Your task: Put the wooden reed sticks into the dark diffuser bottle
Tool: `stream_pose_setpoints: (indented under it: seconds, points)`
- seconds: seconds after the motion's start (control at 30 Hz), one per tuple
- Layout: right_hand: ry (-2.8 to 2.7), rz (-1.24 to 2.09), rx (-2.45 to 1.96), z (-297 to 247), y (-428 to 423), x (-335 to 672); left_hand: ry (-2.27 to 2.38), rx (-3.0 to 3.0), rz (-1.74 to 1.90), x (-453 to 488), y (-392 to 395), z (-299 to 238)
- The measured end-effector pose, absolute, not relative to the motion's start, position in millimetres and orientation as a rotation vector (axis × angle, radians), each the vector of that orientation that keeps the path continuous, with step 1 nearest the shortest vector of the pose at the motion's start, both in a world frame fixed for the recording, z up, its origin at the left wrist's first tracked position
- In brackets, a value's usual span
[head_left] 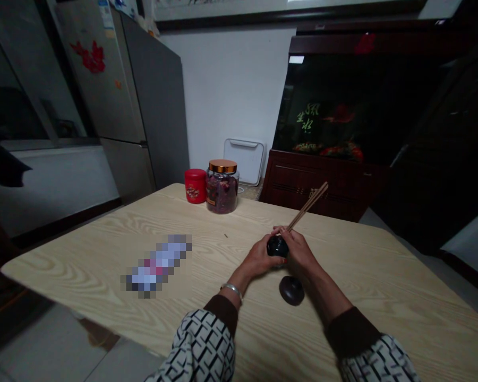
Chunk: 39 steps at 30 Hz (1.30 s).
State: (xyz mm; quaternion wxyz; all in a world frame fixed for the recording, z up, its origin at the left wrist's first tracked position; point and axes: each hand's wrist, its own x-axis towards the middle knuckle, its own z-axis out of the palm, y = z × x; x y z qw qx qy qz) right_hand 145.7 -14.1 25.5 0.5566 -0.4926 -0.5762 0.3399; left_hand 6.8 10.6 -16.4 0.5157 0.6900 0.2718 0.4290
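Note:
My left hand point(258, 260) and my right hand point(298, 250) close around a glossy dark round vessel point(277, 246) in the middle of the wooden table point(91, 270). Thin light wooden sticks point(308, 206) rise up and to the right from the top of my right hand; their lower ends are hidden by my fingers. Just below my hands, a dark brown round lid or base point(291, 291) rests on the tabletop, apart from both hands. A silver bangle point(231, 291) circles my left wrist.
At the table's far edge stand a red tin point(195, 185) and a copper-lidded glass jar point(222, 191) of dried flowers. A pixelated packet point(155, 265) lies left of my hands. A refrigerator point(119, 90) stands back left, and a lit fish tank point(342, 106) stands back right.

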Motion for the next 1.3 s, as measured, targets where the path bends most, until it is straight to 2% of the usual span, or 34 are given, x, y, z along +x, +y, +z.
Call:
stream_pose_setpoints:
  seconds: [0.17,0.23,0.3,0.4,0.47,0.63,0.87,1.07,1.3]
  points:
    - [-1.037,0.71,-0.974,78,-6,160,0.692,1.672,1.045,6,10,-17]
    - [-1.045,0.655,-1.095,96,-8,190,0.691,1.651,1.043,6,11,-19]
    - [-1.217,0.515,-1.408,99,-17,224,0.7,1.646,1.042,6,11,-21]
    - [-1.614,0.173,-1.964,76,-44,260,0.713,1.656,1.046,6,10,-19]
    - [-1.789,0.119,-2.22,50,-65,268,0.717,1.655,1.043,5,9,-16]
    - [-1.973,0.059,-2.43,10,-101,249,0.723,1.642,1.03,6,8,-14]
    - [-2.069,-0.134,-2.401,21,-105,226,0.691,1.618,1.016,8,13,-20]
    - [-2.063,-0.16,-2.347,26,-107,227,0.685,1.611,1.023,7,13,-18]
    - [-1.993,0.13,-1.971,51,-105,215,0.717,1.658,1.02,6,9,-14]
